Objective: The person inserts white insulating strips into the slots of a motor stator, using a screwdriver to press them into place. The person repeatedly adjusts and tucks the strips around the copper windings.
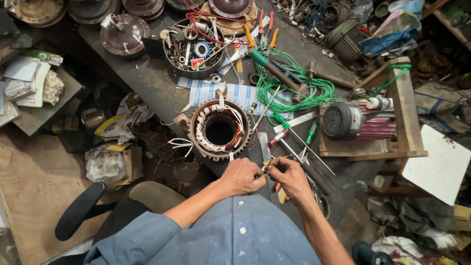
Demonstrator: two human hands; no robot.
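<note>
While both hands meet at the near bench edge, head view shows left hand & right hand pinched shut on a thin wire betw. their fingertips. Wire's short visible run lies roughly left-right, hand to hand; neither hand nearer, both on it. Stator w/ white windings sits just beyond the left hand, apart from it. Screwdrivers lie past the right hand; green wire coil farther back on the bench.

Evenly lit by soft daylight from above, dimmer toward upper left corner; faint shadows, no glare; sharp centre, wide-angle bending at the edges.
</note>
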